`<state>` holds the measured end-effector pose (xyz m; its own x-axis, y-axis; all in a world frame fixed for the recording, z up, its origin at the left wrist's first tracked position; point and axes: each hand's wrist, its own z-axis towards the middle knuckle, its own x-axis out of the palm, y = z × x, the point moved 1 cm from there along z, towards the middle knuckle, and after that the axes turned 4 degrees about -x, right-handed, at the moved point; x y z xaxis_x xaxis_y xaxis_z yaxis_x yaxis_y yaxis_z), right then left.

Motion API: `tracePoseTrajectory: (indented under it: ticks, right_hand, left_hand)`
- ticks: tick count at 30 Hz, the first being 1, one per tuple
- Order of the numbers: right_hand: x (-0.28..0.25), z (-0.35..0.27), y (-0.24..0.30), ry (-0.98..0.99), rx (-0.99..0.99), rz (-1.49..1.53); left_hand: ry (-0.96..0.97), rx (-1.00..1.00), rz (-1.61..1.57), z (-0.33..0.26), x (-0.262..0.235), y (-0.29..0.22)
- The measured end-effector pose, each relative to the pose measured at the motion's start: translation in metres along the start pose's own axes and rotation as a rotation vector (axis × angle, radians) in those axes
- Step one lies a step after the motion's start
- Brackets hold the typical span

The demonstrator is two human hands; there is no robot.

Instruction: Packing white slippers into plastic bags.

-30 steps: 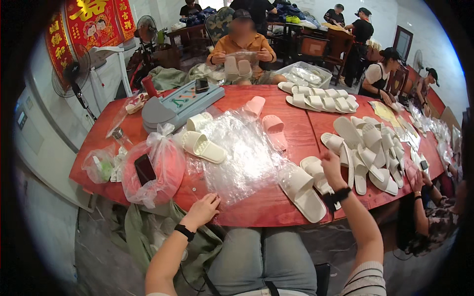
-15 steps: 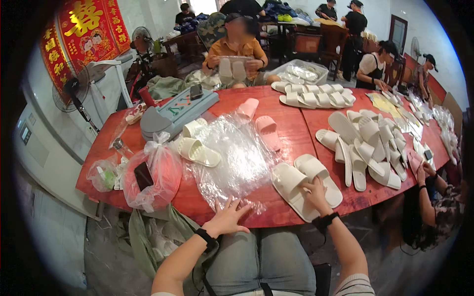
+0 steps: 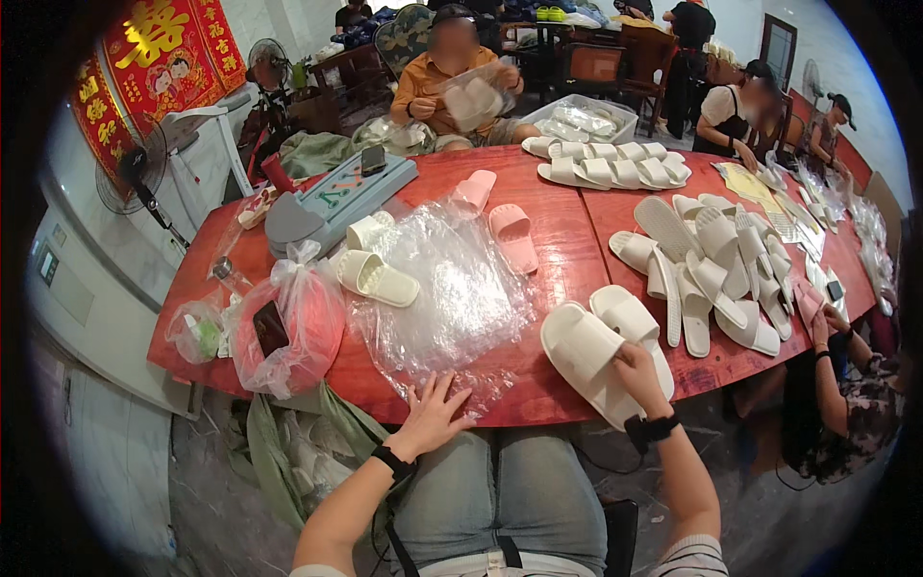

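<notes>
I see my left hand (image 3: 433,412) lying palm down at the near edge of the red counter (image 3: 567,240), fingers fanned wide, its grip spread and closing on nothing. The fingertips rest on the near hem of the clear plastic bags (image 3: 447,288), which pile up directly beyond that hand and run away from me across the counter. The left forearm comes up from the lower edge at a slant, with a dark band at the wrist.

My right hand (image 3: 639,370) reaches forward with the wrist bent slightly, a dark watch just behind it. Its grip is curled onto the near end of a pair of white slippers (image 3: 606,351), which lie side by side, soles down, angling up and to the left from the fingers; from this view I cannot tell whether the thumb is pinching under the edge or only pressing on top.

Just left of the left hand sits a knotted pinkish plastic bag (image 3: 288,332). Beyond the bags, a single white slipper (image 3: 375,279) and two pink slippers (image 3: 510,236). To the right of my right hand, past a short gap, lies a heap of white slippers (image 3: 716,269).
</notes>
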<state>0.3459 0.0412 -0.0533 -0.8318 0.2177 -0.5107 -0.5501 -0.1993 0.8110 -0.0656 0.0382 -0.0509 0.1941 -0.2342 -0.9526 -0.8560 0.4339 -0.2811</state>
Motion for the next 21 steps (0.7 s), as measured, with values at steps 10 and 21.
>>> tracePoseTrajectory:
  ticks: [10, 21]
  right_hand:
    - [0.000, -0.046, 0.099, 0.500, -0.211, 0.219]
    - [0.075, -0.039, 0.126, 0.775, -0.225, 0.198]
  left_hand:
    - [-0.182, 0.056, -0.045, 0.015, 0.020, 0.021]
    - [-0.218, 0.116, -0.531, 0.004, 0.008, 0.018]
